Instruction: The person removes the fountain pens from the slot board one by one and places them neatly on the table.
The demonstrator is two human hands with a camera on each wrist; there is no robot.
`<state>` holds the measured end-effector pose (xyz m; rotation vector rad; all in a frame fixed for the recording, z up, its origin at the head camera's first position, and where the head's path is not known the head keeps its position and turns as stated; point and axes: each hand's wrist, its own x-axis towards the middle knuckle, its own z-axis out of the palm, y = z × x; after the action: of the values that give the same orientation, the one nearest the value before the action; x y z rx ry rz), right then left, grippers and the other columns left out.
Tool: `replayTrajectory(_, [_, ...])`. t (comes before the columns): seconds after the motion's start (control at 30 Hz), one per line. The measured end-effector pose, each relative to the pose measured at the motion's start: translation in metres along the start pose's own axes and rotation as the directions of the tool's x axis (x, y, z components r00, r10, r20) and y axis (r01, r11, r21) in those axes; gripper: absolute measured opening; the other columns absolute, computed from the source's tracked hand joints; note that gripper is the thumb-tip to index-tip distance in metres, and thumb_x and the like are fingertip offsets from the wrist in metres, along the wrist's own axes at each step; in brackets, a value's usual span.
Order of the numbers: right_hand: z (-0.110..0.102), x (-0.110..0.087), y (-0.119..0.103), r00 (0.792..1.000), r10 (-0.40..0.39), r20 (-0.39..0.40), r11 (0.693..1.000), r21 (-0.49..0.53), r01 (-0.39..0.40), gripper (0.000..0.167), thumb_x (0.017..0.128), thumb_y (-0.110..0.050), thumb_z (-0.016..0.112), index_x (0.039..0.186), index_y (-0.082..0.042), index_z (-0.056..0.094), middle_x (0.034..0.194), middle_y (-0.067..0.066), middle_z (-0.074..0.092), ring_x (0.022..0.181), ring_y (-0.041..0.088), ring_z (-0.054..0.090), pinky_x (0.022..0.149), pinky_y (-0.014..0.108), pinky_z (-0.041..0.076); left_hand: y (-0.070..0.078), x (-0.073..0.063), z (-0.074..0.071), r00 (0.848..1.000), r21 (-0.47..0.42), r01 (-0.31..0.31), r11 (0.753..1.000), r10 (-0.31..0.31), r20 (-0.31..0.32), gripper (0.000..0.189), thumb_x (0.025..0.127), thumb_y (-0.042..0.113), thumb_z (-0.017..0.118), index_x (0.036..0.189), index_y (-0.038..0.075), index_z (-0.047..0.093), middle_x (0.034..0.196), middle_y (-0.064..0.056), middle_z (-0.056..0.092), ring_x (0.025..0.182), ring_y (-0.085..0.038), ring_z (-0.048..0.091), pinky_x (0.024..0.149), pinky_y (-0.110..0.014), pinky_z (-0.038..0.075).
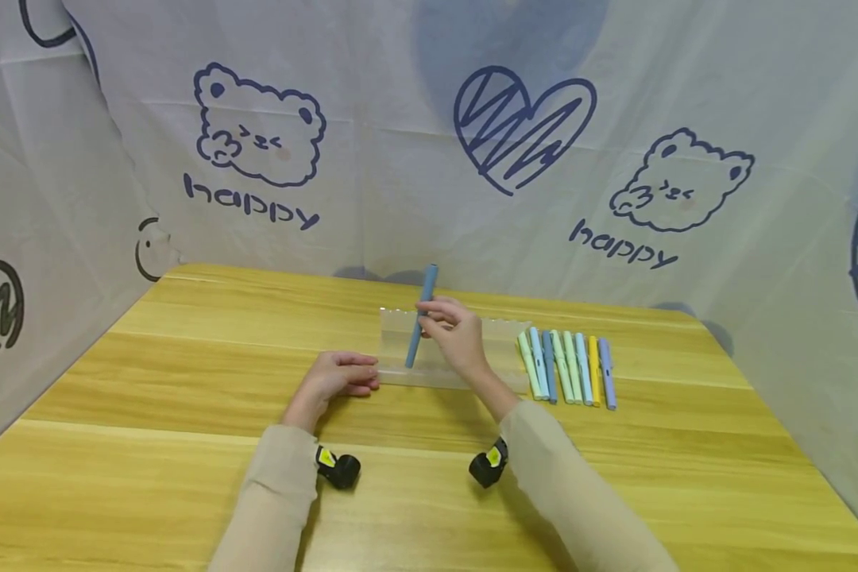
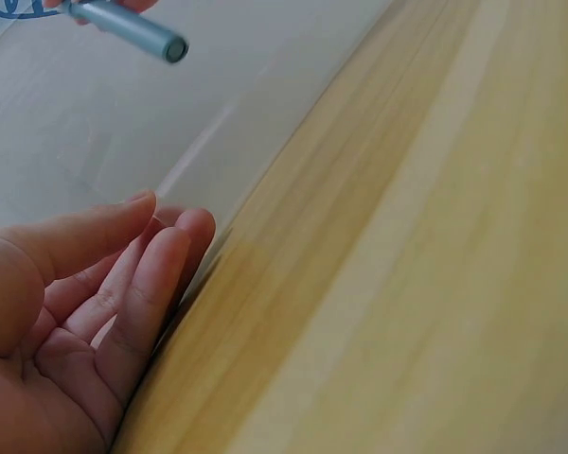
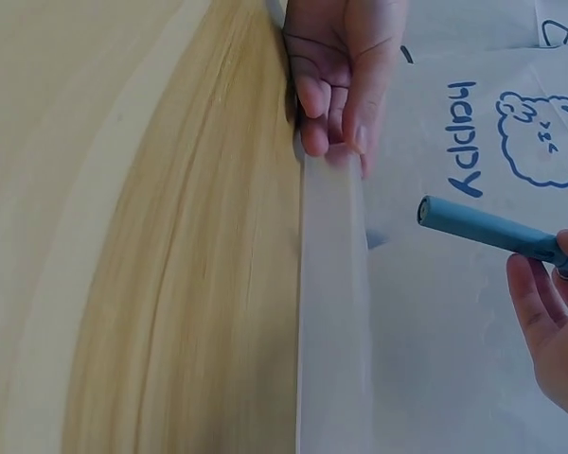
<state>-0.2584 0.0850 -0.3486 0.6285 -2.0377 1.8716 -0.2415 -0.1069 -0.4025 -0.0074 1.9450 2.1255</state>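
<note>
My right hand [image 1: 457, 330] pinches a blue pen [image 1: 413, 338] between thumb and fingertips. The pen is tilted, its lower end just over a clear plastic stand [image 1: 500, 349] with a notched back edge. In the right wrist view, the blue pen [image 3: 483, 227] hangs apart from the stand's pale front strip [image 3: 331, 284]. At the left end of the stand, my left hand [image 1: 336, 377] grips the corner between thumb and fingers. The left wrist view has that hand [image 2: 85, 303] close up at the clear edge, with the pen's round end [image 2: 175, 47] above.
A row of several pens [image 1: 561, 365] in green, blue, yellow and purple lies at the stand's right end. The wooden table [image 1: 186, 445] reaches back to a white cloth [image 1: 386, 191] printed with bears and hearts. Small black cameras [image 1: 343, 470] sit on both wrists.
</note>
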Motion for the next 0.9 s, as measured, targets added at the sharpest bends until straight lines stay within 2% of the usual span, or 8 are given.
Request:
replayTrajectory(0.13, [-0.01, -0.004, -0.004, 1.0, -0.002, 0.009, 1.0, 0.003, 0.002, 0.019, 0.079, 0.013, 0.058, 0.097, 0.017, 0.06, 0.103, 0.023, 0.053, 0.073, 0.017, 0.059, 0.063, 0.043, 0.055, -0.001, 0.0, 0.0, 1.0, -0.002, 0.002, 1.0, -0.002, -0.004, 0.033, 0.083, -0.008, 0.056, 0.112, -0.019, 0.048, 0.072, -0.011, 0.065, 0.061, -0.014, 0.063, 0.059, -0.024, 0.055])
replayTrajectory(0.37, [-0.028, -0.012, -0.025, 1.0, 0.027, -0.005, 1.0, -0.014, -0.028, 0.019, 0.079, 0.015, 0.055, 0.098, 0.021, 0.057, 0.103, 0.027, 0.052, 0.069, 0.011, 0.058, 0.064, 0.048, 0.053, -0.001, 0.0, 0.001, 1.0, -0.004, -0.002, 1.0, 0.002, -0.004, 0.033, 0.083, -0.008, 0.056, 0.112, -0.02, 0.048, 0.072, -0.01, 0.064, 0.062, -0.014, 0.063, 0.059, -0.024, 0.055])
replayTrajectory(0.5, [-0.04, -0.014, -0.024, 0.999, 0.045, -0.015, 0.999, -0.025, -0.046, 0.021, 0.081, 0.014, 0.055, 0.1, 0.019, 0.057, 0.104, 0.027, 0.053, 0.069, 0.009, 0.059, 0.065, 0.05, 0.052, -0.001, 0.0, 0.0, 1.0, -0.003, -0.004, 1.0, 0.004, -0.004, 0.033, 0.083, -0.008, 0.056, 0.113, -0.02, 0.048, 0.072, -0.01, 0.064, 0.062, -0.014, 0.063, 0.059, -0.024, 0.055])
replayTrajectory(0.57, [-0.047, -0.015, -0.018, 0.999, 0.051, -0.019, 0.998, -0.03, -0.052, 0.021, 0.081, 0.012, 0.056, 0.102, 0.018, 0.057, 0.104, 0.028, 0.053, 0.068, 0.009, 0.059, 0.065, 0.049, 0.052, -0.001, 0.0, 0.0, 1.0, -0.003, -0.004, 1.0, 0.004, -0.005, 0.033, 0.083, -0.008, 0.056, 0.113, -0.02, 0.048, 0.072, -0.01, 0.064, 0.062, -0.014, 0.063, 0.059, -0.024, 0.055])
replayTrajectory(0.8, [-0.073, -0.018, -0.002, 0.998, 0.047, -0.039, 0.997, -0.062, -0.049, 0.024, 0.082, 0.006, 0.059, 0.104, 0.014, 0.058, 0.096, 0.028, 0.057, 0.063, 0.008, 0.06, 0.059, 0.03, 0.056, -0.001, 0.0, 0.0, 1.0, -0.003, -0.001, 1.0, 0.001, -0.007, 0.033, 0.083, -0.007, 0.057, 0.112, -0.019, 0.048, 0.074, -0.011, 0.065, 0.063, -0.014, 0.063, 0.059, -0.024, 0.055])
replayTrajectory(0.9, [-0.084, -0.022, -0.004, 0.998, 0.038, -0.047, 0.996, -0.082, -0.041, 0.024, 0.082, 0.007, 0.059, 0.104, 0.013, 0.058, 0.089, 0.031, 0.058, 0.059, 0.01, 0.06, 0.057, 0.032, 0.056, -0.001, 0.0, 0.0, 1.0, -0.004, -0.002, 1.0, 0.002, -0.005, 0.033, 0.083, -0.007, 0.057, 0.112, -0.019, 0.048, 0.074, -0.011, 0.065, 0.063, -0.014, 0.063, 0.059, -0.023, 0.055])
